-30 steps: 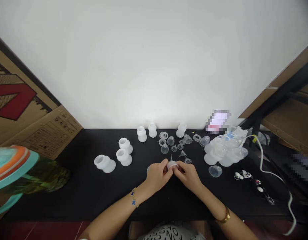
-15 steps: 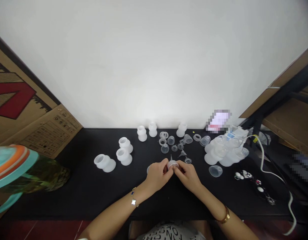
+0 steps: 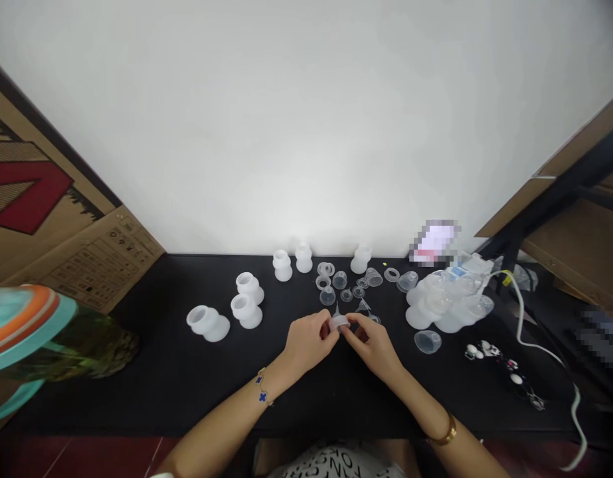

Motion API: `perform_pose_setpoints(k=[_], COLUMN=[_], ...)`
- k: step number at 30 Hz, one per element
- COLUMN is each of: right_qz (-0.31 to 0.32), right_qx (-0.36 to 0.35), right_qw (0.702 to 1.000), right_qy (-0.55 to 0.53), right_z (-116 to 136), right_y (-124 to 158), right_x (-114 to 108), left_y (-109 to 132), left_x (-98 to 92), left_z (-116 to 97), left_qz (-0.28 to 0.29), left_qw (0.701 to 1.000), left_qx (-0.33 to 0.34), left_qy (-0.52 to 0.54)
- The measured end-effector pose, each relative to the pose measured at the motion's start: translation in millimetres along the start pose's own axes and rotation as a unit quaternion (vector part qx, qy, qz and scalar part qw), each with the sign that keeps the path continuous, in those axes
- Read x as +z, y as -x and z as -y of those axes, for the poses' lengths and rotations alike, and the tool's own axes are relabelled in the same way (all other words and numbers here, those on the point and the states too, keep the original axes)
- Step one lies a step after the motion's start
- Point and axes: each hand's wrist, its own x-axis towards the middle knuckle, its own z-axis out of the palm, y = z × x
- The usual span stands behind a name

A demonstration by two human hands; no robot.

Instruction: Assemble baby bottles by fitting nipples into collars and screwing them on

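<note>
Between both hands sits a translucent white screw ring [image 3: 339, 322] with a thin pointed tip standing up through it. My left hand [image 3: 310, 340] pinches its left side. The fingers of my right hand [image 3: 373, 342] close on the right side. Just beyond lie loose clear parts: a pointed nipple-like piece [image 3: 362, 306], a flat ring piece [image 3: 374, 319], partly behind my right hand, and several domed caps, such as one cap [image 3: 327, 295]. White hourglass-shaped bottles stand or lean farther off, among them one bottle [image 3: 283, 265] by the wall and a tilted bottle [image 3: 208, 322] at left.
On the right stands a cluster of capped white bottles [image 3: 448, 302], with a clear cap [image 3: 428, 342], a beaded string [image 3: 505, 365] and a white cable [image 3: 540, 345] nearby. A large jug [image 3: 62, 338] and a cardboard box [image 3: 111, 259] border the left side of the black table [image 3: 161, 385].
The ring in my hands has turned, so its pointed tip now shows upright above it. My left hand has shifted slightly left, and my right fingers have regripped the edge.
</note>
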Motion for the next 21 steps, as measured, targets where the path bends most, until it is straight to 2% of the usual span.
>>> perform_pose_setpoints(k=[10,21], right_qz=[0.003,0.025], right_qx=[-0.002,0.006], right_qw=[1.000,1.000], right_qy=[-0.009,-0.007], right_z=[-3.7,1.0], right_y=[-0.1,1.5], right_x=[0.7,-1.1], left_y=[0.0,2.0], left_x=[4.5,7.0], left_z=[0.9,1.8], left_qz=[0.012,0.013], left_qw=[0.999,1.000], left_qx=[0.015,0.020], left_qy=[0.025,-0.006])
